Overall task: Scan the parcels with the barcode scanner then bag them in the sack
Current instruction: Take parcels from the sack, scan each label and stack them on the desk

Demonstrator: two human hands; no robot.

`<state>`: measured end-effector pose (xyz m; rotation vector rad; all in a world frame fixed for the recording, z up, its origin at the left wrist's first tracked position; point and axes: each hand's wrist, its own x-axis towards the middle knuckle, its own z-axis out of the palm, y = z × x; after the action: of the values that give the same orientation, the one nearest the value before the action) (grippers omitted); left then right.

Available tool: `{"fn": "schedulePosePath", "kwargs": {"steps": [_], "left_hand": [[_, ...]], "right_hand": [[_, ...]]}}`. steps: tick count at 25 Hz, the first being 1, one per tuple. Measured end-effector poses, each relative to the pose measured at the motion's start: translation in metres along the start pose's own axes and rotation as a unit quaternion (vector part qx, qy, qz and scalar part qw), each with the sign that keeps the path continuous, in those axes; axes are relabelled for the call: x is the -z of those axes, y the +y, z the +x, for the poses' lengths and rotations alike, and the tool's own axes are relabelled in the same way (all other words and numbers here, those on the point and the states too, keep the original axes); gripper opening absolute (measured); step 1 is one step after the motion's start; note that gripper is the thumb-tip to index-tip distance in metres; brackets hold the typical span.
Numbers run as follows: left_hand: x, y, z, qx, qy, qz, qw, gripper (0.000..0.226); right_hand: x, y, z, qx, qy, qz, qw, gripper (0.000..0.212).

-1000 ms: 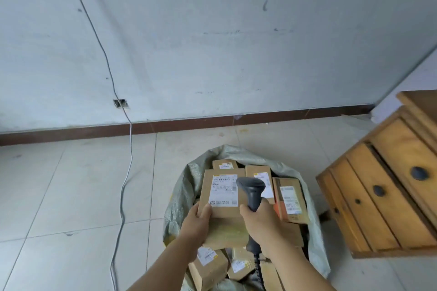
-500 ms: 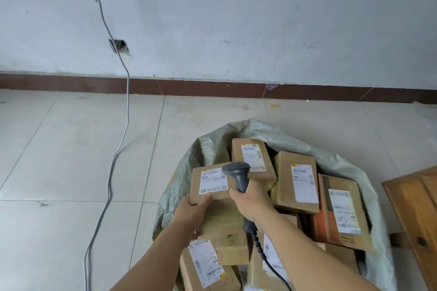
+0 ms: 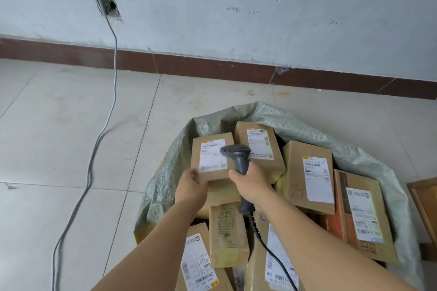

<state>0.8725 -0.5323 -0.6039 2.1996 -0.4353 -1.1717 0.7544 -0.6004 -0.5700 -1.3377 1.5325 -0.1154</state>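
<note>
A grey-green woven sack (image 3: 307, 125) lies open on the tiled floor, filled with several brown cardboard parcels bearing white labels. My left hand (image 3: 190, 185) grips the near left corner of one labelled parcel (image 3: 212, 160) held over the sack's left side. My right hand (image 3: 254, 184) holds the grey barcode scanner (image 3: 238, 157) by its handle, its head over that parcel's label. The scanner's black coiled cable (image 3: 267, 243) runs down toward me. Other parcels (image 3: 309, 177) lie flat to the right.
A grey cable (image 3: 104, 130) hangs from a wall socket hole (image 3: 109, 8) and trails across the floor at left. A wooden cabinet corner (image 3: 425, 198) shows at the right edge. A brown skirting runs along the wall.
My view has tilted down and moved closer to the sack; the cabinet has slid almost out of view. Both hands keep their hold on parcel and scanner, now lower over the sack.
</note>
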Motion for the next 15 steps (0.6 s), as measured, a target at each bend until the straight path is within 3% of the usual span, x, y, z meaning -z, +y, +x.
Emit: {"fn": "schedulePosePath", "kwargs": {"steps": [5, 15], "left_hand": [[0.000, 0.029, -0.044, -0.037, -0.022, 0.044, 0.998, 0.055], [0.057, 0.183, -0.259, -0.123, -0.131, 0.005, 0.984, 0.050]], "right_hand": [[0.013, -0.009, -0.045, -0.021, 0.010, 0.032, 0.999, 0.015], [0.168, -0.101, -0.274, -0.043, 0.212, 0.125, 0.968, 0.012]]}}
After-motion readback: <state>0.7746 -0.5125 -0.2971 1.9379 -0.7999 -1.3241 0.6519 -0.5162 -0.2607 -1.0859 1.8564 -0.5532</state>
